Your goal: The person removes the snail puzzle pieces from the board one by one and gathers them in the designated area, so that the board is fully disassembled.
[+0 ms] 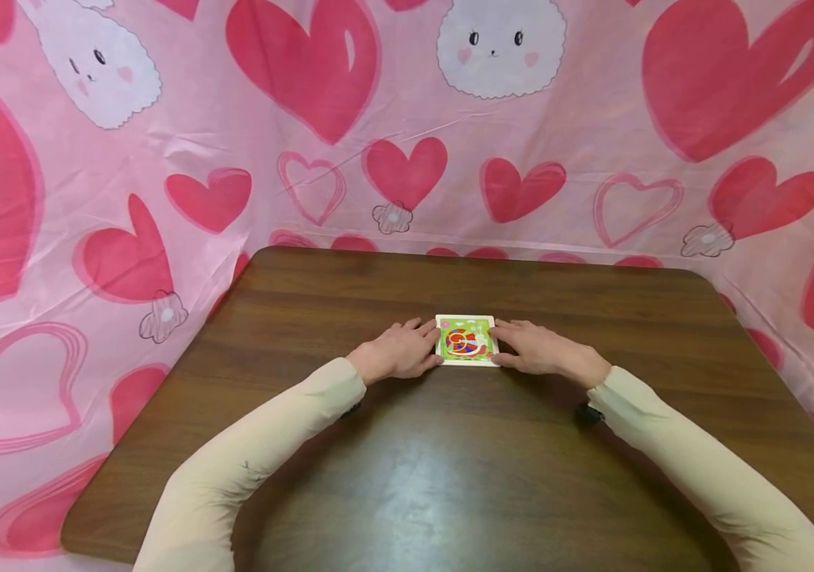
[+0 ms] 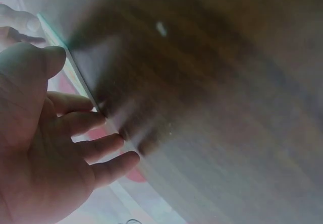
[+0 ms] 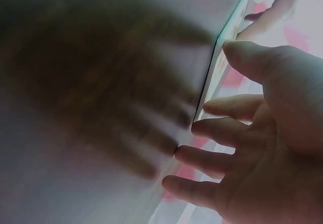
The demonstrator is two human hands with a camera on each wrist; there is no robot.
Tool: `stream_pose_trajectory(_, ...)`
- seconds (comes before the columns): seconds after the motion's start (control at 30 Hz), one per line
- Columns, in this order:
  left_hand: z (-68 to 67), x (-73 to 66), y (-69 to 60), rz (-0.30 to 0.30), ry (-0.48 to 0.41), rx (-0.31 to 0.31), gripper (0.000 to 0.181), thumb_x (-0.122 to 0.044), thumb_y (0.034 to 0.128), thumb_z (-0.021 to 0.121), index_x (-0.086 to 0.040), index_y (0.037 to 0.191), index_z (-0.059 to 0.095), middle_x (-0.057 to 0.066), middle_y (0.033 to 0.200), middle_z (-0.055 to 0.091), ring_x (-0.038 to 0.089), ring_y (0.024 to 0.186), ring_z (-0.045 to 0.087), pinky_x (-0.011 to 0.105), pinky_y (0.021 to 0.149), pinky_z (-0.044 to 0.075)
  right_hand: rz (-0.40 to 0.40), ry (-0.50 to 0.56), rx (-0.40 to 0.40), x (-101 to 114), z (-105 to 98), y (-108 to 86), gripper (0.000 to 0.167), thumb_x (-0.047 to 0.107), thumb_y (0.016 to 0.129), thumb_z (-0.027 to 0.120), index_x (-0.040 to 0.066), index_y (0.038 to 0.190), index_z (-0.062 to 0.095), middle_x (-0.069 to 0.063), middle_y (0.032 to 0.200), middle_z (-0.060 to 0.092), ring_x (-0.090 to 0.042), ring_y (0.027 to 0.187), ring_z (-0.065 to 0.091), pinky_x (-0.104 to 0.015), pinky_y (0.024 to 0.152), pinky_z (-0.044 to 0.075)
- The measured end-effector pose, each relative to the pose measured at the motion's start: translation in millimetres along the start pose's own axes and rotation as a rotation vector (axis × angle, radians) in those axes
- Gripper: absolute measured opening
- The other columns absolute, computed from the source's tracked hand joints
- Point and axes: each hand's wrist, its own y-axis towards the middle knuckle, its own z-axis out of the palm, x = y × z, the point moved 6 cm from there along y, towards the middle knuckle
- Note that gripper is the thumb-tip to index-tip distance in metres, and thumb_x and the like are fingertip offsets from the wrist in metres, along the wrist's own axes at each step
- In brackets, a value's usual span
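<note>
Since it looks like a thin rigid panel, the picture board (image 1: 467, 342) should be light and stiff, low break risk; face probably smooth, so a bit slippery. Take hold at opposite side edges, on the pale border (image 1: 469, 363); low profile, so lifting likely needs a fingertip under. Left hand (image 1: 401, 349) and right hand (image 1: 541, 349) flank it: fingers spread, thumbs apart, tips at its sides, neither pinching. Board lies flat on the desk (image 1: 414, 461), heart-print cloth (image 1: 521, 131) behind.

hands (image 1: 398, 351) (image 1: 537, 349) blocking board (image 1: 463, 342) sides, near edge (image 1: 467, 364) free
</note>
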Motion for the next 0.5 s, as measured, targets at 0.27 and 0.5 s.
stream_pose_trajectory(0.27,0.3,-5.0,-6.7,0.023,-0.021,-0.002,0.063,-0.05,0.1003,0.045,-0.011,0.149,0.037,0.009,0.162,0.029,0.036,0.146,0.032,0.054,0.114,0.033,0.005,0.013,0.017,4.2,3.5,-7.7,0.07,0.044,0.097,0.058,0.005,0.15,0.037,-0.022,0.16,0.027,-0.049,0.143,0.028,-0.064,0.111,0.028)
stream_pose_trajectory(0.5,-4.1,-6.0,-6.9,0.028,-0.017,0.004,0.061,-0.049,0.1003,0.046,-0.01,0.147,0.04,0.01,0.16,0.032,0.037,0.146,0.032,0.055,0.114,0.033,0.011,0.017,0.015,4.7,3.4,-4.2,0.071,0.045,0.097,0.058,0.004,0.151,0.036,-0.024,0.159,0.026,-0.05,0.143,0.027,-0.063,0.112,0.028)
